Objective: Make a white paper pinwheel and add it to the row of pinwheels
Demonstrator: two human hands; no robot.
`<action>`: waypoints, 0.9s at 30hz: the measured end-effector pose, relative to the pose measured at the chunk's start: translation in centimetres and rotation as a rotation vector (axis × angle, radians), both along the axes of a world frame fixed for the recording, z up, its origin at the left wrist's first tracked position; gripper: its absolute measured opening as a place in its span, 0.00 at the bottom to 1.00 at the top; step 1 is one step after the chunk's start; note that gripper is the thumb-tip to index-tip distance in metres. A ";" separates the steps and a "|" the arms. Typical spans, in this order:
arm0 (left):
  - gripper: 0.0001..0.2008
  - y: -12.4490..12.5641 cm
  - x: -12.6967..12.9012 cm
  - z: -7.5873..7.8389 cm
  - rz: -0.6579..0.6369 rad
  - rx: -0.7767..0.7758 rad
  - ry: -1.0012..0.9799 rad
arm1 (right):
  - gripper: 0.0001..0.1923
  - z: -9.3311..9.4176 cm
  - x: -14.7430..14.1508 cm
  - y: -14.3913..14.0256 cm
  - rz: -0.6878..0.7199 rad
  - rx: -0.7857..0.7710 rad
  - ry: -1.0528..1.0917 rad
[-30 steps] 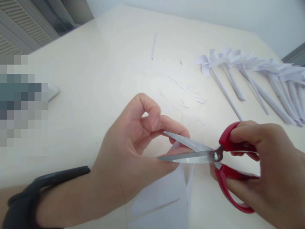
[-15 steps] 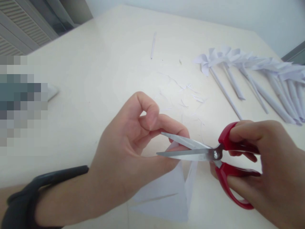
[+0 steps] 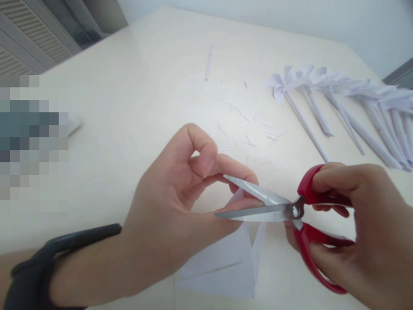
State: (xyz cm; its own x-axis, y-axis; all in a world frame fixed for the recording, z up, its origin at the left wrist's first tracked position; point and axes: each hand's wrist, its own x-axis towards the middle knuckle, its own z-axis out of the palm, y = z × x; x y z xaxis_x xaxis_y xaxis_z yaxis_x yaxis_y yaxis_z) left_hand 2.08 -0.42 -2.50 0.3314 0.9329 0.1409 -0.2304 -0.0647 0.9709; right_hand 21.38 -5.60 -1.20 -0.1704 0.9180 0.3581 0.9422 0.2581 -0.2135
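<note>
White table (image 3: 145,86): along its right edge we count at least seven overlapping pinwheels (image 3: 351,88). Over its near part, one left hand (image 3: 176,198) pinches one slit sheet (image 3: 222,254) between thumb and fingers; one right hand (image 3: 374,219) grips one pair of scissors (image 3: 294,211) by its loops. The blades now part slightly wider than half a second ago; we judge this a pause between cuts. We note one paper tube (image 3: 209,63) near the far edge and uncountable scraps (image 3: 270,135).
</note>
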 end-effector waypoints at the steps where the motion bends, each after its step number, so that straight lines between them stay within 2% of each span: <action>1: 0.20 0.0 0.0 0.0 0.004 0.018 -0.001 | 0.11 0.0 0.0 0.0 -0.002 -0.012 0.002; 5: 0.20 0.1 0.1 -0.1 0.002 0.014 0.005 | 0.12 0.0 0.0 0.1 0.008 -0.037 -0.038; 9: 0.22 0.1 0.0 -0.1 0.006 0.015 0.001 | 0.10 -0.3 0.2 0.3 -0.003 0.051 -0.020; 10: 0.22 0.0 0.0 -0.1 0.008 0.019 0.004 | 0.11 -0.3 0.2 0.3 0.019 -0.042 -0.053; 12: 0.21 0.0 0.0 0.0 0.029 0.033 0.022 | 0.09 -0.3 0.3 0.2 0.006 0.026 -0.016; 13: 0.21 -0.1 0.0 0.1 0.038 0.041 0.033 | 0.11 -0.3 0.3 0.2 0.016 -0.030 -0.030; 16: 0.21 -0.2 0.1 0.3 0.054 0.020 0.077 | 0.12 -0.4 0.4 0.1 0.017 -0.056 -0.026; 27: 0.23 -0.3 0.1 0.3 0.041 0.013 0.074 | 0.12 -0.8 1.2 0.0 0.044 -0.081 -0.082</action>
